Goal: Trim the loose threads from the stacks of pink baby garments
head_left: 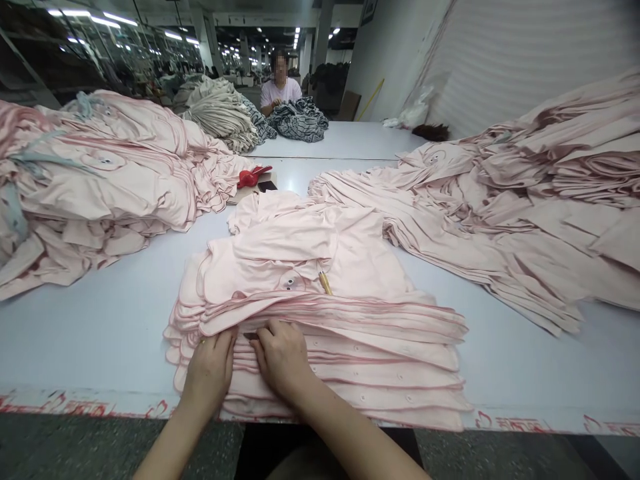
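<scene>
Pink garments, layered.
Your right grip pinches a dark object; your left grip's hold is unclear; keep the garments flat.

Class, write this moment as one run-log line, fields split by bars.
left hand: touching pink garment stack | right hand: holding small dark object | gold pen-like item: lying on stack

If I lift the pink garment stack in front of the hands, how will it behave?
Probably floppy: the pink garment stack shows soft folds and wavy edges. Its layers may slip apart, since they lie loosely fanned with many separate edges. The slim gold-coloured object on top could roll or slide off if tilted; nothing visible fastens it.
</scene>
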Tool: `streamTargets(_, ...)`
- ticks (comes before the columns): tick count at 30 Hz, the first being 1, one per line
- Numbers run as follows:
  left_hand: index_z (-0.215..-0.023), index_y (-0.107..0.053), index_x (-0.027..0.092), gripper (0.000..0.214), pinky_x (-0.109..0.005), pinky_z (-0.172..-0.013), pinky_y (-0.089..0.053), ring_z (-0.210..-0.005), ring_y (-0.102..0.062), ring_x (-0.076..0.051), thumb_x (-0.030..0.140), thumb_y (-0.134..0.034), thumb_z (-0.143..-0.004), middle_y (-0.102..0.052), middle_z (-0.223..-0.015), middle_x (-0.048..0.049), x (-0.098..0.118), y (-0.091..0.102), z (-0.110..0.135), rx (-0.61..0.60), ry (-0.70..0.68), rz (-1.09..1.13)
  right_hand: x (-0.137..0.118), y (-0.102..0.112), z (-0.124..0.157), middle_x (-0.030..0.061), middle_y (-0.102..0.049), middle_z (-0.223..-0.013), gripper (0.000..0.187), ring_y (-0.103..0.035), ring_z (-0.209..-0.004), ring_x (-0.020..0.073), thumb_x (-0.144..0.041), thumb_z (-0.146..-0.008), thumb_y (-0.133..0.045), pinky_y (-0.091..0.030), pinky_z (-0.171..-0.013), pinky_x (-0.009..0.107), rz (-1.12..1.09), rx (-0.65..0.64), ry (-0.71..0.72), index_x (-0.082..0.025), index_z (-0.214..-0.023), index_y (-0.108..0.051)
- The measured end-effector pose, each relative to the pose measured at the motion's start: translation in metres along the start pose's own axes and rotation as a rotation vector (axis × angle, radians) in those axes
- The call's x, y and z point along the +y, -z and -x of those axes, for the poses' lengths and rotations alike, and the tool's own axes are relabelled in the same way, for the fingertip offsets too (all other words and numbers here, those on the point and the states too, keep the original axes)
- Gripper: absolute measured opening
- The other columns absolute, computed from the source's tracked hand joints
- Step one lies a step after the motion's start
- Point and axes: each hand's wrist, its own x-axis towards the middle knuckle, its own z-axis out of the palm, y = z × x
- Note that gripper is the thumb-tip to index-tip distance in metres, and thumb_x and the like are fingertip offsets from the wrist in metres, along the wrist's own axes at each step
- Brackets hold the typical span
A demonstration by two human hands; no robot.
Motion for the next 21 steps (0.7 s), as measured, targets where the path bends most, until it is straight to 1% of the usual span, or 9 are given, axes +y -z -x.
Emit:
streamTargets(2,-0.101,-0.064,0.020,0.020,-0.031,-0.072,-0.052,-0.081,-0.066,-0.020,0.023,-0.047,-0.093,-0.071,-0.094,-0.0068,-0.002,0.006,-0.001,-0.064,-0.076,0.068,0.019,0.013,0.012,0.0057,-0.065,-0.092,0.012,-0.058,-0.083,0.0207,-0.029,-0.092,-0.062,-0.035,-0.073,0.034,-0.004,0.009,-0.025,-0.019,-0.089,-0.068)
streamTargets(5,-0.106,-0.066,0.022,0.023,-0.031,-0.077,-0.054,-0.091,-0.068,-0.020,0.023,-0.049,-0.091,-0.071,-0.106,-0.0066,-0.006,0.013,-0.006,-0.161,-0.205,0.096,0.060,0.040,0.039,0.0057,-0.066,-0.092,0.012,-0.058,-0.084,0.0217,-0.030,-0.090,-0.063,-0.035,-0.074,0.033,0.046,0.002,-0.097,-0.020,-0.094,-0.068)
streamTargets(7,-0.107,-0.066,0.022,0.026,-0.030,-0.075,-0.054,-0.090,-0.069,-0.019,0.020,-0.047,-0.090,-0.072,-0.107,-0.0064,-0.008,0.013,-0.012,-0.209,-0.286,0.097,0.085,0.058,0.058,0.0051,-0.066,-0.091,0.015,-0.059,-0.084,0.0222,-0.031,-0.088,-0.067,-0.036,-0.073,0.032,0.089,-0.021,-0.152,-0.020,-0.099,-0.068)
streamTargets(9,-0.103,-0.067,0.022,0.027,-0.026,-0.073,-0.054,-0.087,-0.070,-0.018,0.020,-0.044,-0.090,-0.073,-0.105,-0.0054,-0.011,0.012,-0.018,-0.240,-0.321,0.121,0.104,0.072,0.075,0.0043,-0.066,-0.092,0.023,-0.060,-0.085,0.0222,-0.034,-0.085,-0.071,-0.037,-0.073,0.031,0.115,-0.057,-0.182,-0.021,-0.103,-0.067)
streamTargets(11,-0.096,-0.068,0.024,0.026,-0.023,-0.068,-0.053,-0.080,-0.071,-0.016,0.023,-0.043,-0.091,-0.075,-0.096,-0.0025,-0.014,0.009,-0.024,-0.238,-0.287,0.156,0.117,0.080,0.087,0.0037,-0.066,-0.094,0.028,-0.061,-0.085,0.0217,-0.036,-0.082,-0.074,-0.038,-0.073,0.031,0.131,-0.083,-0.187,-0.022,-0.106,-0.066)
streamTargets(13,-0.093,-0.069,0.027,0.024,-0.021,-0.064,-0.053,-0.075,-0.071,-0.015,0.031,-0.045,-0.092,-0.076,-0.090,0.0011,-0.019,0.006,-0.029,-0.261,-0.201,0.183,0.128,0.087,0.095,0.0038,-0.066,-0.096,0.027,-0.062,-0.085,0.0210,-0.036,-0.084,-0.072,-0.039,-0.073,0.030,0.154,-0.077,-0.191,-0.023,-0.106,-0.066)
streamTargets(16,-0.092,-0.067,0.029,0.028,-0.023,-0.059,-0.052,-0.072,-0.071,-0.017,0.043,-0.043,-0.091,-0.076,-0.085,0.0035,-0.022,0.005,-0.036,-0.340,-0.051,0.150,0.147,0.100,0.101,0.0038,-0.067,-0.093,0.019,-0.062,-0.083,0.0198,-0.024,-0.085,-0.066,-0.039,-0.073,0.029,0.214,-0.046,-0.244,-0.022,-0.104,-0.067)
streamTargets(19,-0.092,-0.064,0.028,0.029,-0.024,-0.056,-0.048,-0.066,-0.070,-0.018,0.044,-0.040,-0.090,-0.074,-0.078,0.0032,-0.015,0.006,-0.047,-0.407,0.043,0.058,0.166,0.117,0.106,0.0027,-0.069,-0.091,0.018,-0.063,-0.081,0.0194,-0.016,-0.082,-0.063,-0.037,-0.069,0.029,0.255,-0.044,-0.344,-0.022,-0.099,-0.068)
streamTargets(21,-0.088,-0.060,0.026,0.027,-0.025,-0.054,-0.045,-0.062,-0.067,-0.019,0.043,-0.038,-0.090,-0.071,-0.073,0.0025,-0.005,0.007,-0.056,-0.381,0.072,-0.013,0.171,0.124,0.111,0.0021,-0.070,-0.094,0.014,-0.063,-0.083,0.0195,-0.023,-0.085,-0.065,-0.037,-0.069,0.029,0.227,-0.037,-0.363,-0.022,-0.099,-0.067)
